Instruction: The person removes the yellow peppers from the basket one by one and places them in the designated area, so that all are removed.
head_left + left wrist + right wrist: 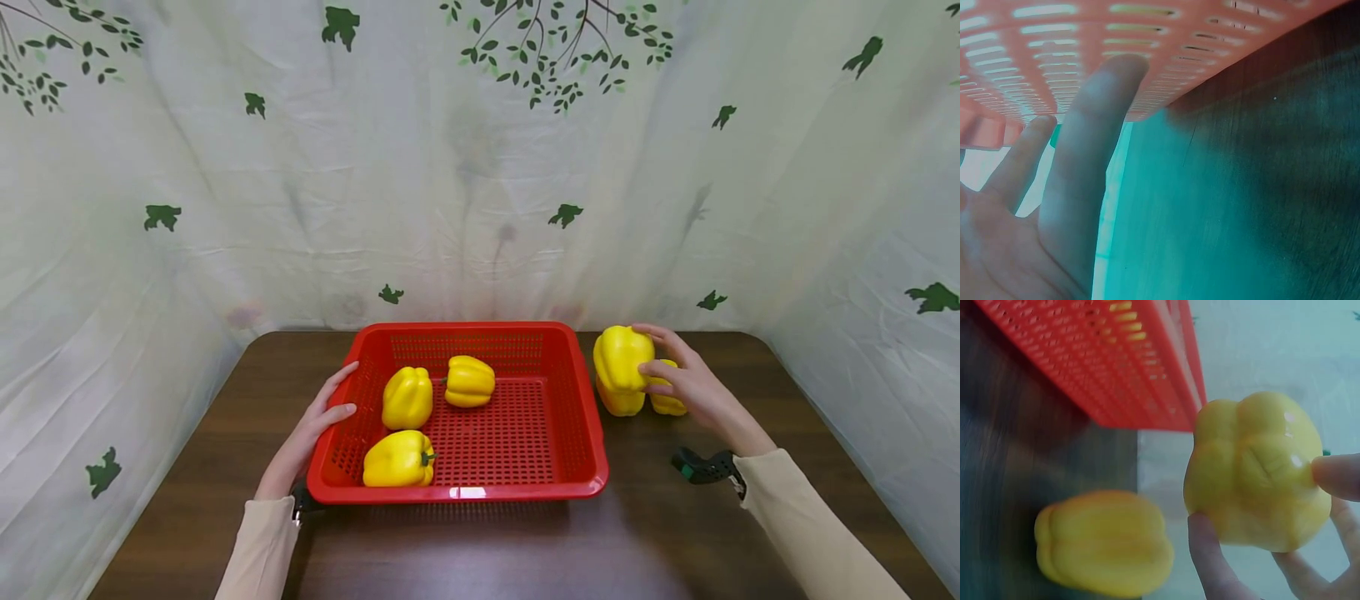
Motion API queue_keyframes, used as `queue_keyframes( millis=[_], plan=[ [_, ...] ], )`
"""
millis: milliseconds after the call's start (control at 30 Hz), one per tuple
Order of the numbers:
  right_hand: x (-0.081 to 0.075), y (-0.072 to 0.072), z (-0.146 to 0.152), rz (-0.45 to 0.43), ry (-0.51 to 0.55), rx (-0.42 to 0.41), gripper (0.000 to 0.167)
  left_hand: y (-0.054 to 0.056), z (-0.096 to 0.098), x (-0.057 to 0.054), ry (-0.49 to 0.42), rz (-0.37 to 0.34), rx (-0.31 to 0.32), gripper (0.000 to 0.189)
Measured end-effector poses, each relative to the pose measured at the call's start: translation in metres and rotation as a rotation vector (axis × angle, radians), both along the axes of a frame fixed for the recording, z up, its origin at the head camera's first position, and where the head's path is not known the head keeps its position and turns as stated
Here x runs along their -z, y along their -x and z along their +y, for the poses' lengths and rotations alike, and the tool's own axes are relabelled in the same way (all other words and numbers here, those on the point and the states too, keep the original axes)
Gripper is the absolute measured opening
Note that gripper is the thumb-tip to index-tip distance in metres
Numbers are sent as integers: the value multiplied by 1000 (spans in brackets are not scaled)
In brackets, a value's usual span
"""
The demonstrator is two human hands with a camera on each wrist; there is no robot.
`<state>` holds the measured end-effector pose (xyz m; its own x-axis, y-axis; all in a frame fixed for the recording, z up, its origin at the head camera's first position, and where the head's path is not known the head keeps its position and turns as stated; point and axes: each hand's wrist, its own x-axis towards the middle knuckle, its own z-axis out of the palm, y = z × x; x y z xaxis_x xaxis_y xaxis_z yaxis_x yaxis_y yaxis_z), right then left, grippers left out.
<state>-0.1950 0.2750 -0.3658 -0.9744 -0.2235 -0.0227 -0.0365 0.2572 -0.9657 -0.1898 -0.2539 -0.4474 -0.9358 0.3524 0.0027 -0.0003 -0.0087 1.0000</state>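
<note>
While the person is working with both arms reaching over the brown table (pixel 480 554), the left hand (pixel 318 421) is resting against the left side of the red basket (pixel 465 494), its visible fingers straight and the thumb spreading away from them; the others I cannot tell. The right hand (pixel 701 387) is pinching a yellow pepper (pixel 621 354) between thumb and fingertips, beyond the basket's right side, with the wrist view showing the pepper's lobed end facing the camera. From the head view it is overlapping a second pepper (pixel 621 406) behind and below it; whether the two are touching I cannot tell. Another pepper (pixel 667 406) is sitting just to the right, partly hidden by the right hand. Inside the basket, three more yellow peppers are lying toward the left: one (pixel 407 398) near the left wall, one (pixel 470 382) farther back, and one (pixel 399 458) in the front left corner, its green stem pointing right. Pale sleeves (pixel 258 542) are covering both forearms, and a black strap (pixel 705 467) is circling the right wrist, any lettering on it too small for me to read. A pale curtain (pixel 480 233) is hanging behind, bearing printed green leaves and branches.
</note>
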Motion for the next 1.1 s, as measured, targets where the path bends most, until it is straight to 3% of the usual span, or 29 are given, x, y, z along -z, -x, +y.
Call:
queue_keyframes(
  millis=[1100],
  plan=[
    [23,-11,91,88,-82,95,52,1,-1,1,-6,-2,6,63]
  ],
)
